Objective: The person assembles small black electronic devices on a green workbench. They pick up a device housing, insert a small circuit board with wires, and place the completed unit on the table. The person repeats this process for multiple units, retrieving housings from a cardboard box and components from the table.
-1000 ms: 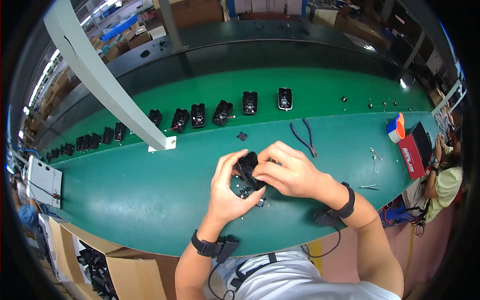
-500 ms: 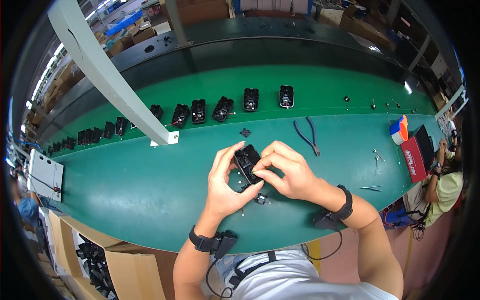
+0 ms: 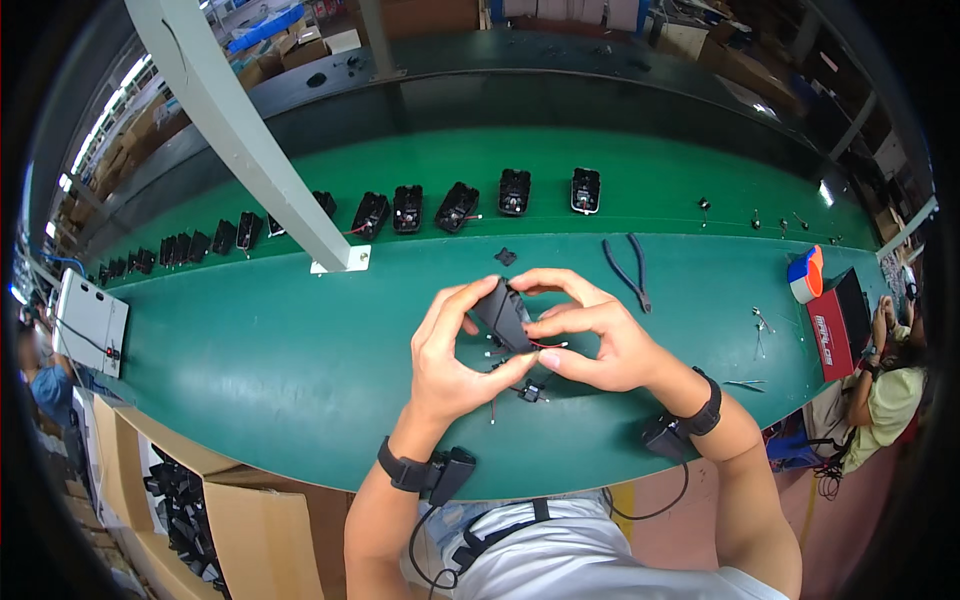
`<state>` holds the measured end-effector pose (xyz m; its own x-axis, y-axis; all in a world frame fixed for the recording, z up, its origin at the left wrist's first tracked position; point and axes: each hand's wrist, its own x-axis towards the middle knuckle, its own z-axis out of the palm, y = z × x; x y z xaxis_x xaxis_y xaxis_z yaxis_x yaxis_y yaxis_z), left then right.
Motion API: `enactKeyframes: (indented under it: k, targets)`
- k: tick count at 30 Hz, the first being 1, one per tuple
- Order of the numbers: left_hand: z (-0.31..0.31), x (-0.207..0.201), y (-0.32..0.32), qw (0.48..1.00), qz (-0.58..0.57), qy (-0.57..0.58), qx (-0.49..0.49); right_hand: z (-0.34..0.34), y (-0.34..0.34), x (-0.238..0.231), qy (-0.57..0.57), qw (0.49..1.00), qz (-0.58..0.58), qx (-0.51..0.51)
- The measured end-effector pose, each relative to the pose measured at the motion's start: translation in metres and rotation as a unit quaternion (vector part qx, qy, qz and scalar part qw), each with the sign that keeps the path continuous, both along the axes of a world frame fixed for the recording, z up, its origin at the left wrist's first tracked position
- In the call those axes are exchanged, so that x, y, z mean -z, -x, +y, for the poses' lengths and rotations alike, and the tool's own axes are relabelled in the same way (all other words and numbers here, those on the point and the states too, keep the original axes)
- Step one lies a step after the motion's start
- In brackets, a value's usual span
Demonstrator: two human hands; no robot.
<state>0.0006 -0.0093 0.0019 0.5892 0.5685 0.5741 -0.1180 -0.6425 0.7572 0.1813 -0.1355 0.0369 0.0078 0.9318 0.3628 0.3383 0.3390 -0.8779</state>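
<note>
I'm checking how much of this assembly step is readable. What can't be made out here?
Head view only:
- Black part: underside hidden by left hand and right hand.
- Small connector: too small to identify.
- Conveyor units: details too small.
- Cardboard box: cut by the rim.

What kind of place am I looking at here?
Most likely a factory assembly line. A long green bench carries a row of identical black housings, both hands, left hand and right hand, hold one more black housing with wires, and pliers lie nearby.
</note>
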Motion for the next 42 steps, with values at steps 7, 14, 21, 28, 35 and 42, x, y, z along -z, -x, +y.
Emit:
enactKeyframes:
  k: [7,14,21,28,35,42]
  targets:
    - [-0.015,-0.011,0.001,0.995,-0.033,-0.093,-0.03,0.006,0.006,0.033,0.159,0.854,0.465,-0.17]
    - [-0.017,-0.009,0.001,0.999,0.005,-0.047,-0.007,0.001,0.006,0.045,0.156,0.879,0.437,-0.11]
    - [-0.009,-0.016,0.01,0.989,0.014,0.149,-0.004,0.029,-0.061,-0.004,-0.042,0.98,-0.09,0.174]
    - [0.026,-0.086,0.162,0.979,0.094,0.028,-0.179,0.038,-0.198,0.044,0.129,0.854,-0.389,0.321]
    - [0.103,-0.048,0.459,0.812,0.347,0.054,-0.466,0.034,-0.194,0.034,0.102,0.853,-0.428,0.28]
    - [0.117,0.048,0.629,0.696,0.439,0.223,-0.522,-0.001,-0.238,0.045,0.125,0.777,-0.417,0.454]
